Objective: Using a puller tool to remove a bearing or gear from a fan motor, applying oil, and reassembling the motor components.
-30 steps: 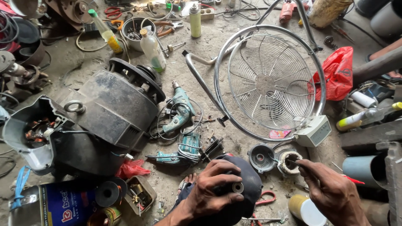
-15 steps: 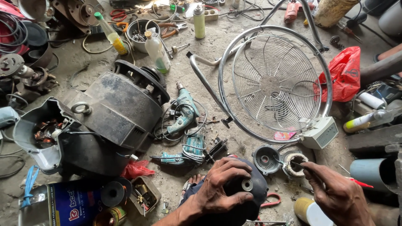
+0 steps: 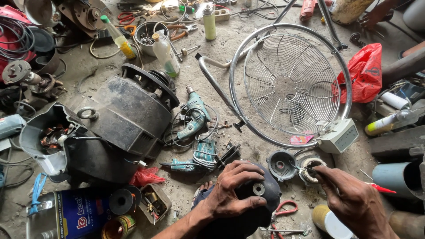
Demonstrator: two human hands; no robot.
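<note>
A blue rectangular tin with a red-and-white label lies lower left; a red plastic bag sits upper right. The left hand wraps a dark rounded motor housing (its underside hidden). The right hand pinches a thin tool — tip hard to see — at a white-wound coil.

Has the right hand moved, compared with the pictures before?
Hardly: the right hand keeps its tool tip at the coil beside the grey cap; the shifts match camera motion.

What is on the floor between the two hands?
In the head view, a small dark round cap lies between the left hand, on a black housing, and the right hand.
</note>
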